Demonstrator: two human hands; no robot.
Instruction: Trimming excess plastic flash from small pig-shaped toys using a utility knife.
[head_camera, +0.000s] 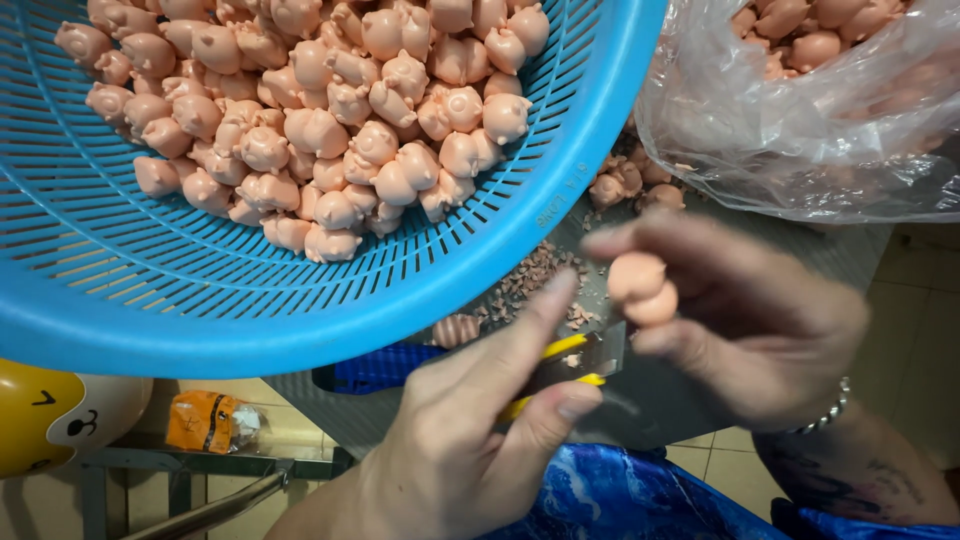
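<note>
The left hand (470, 450) is closed around a yellow utility knife (565, 365), thumb laid along its top and the short blade pointing toward the right. The right hand (750, 320) pinches a small pink pig figure (642, 290) between its fingertips, just above the blade and over the grey bench (660, 400).

Judging from the pink shavings (530, 280) lying between the hands and the basket, excess rubber is being trimmed. To do it well, the blade should skim only the seam, moving away from the pinching fingertips, with the figure turned a little between light cuts.

A blue basket (150, 300) heaped with pigs sits to the far left; a clear plastic bag (800, 130) of more sits far right.
</note>
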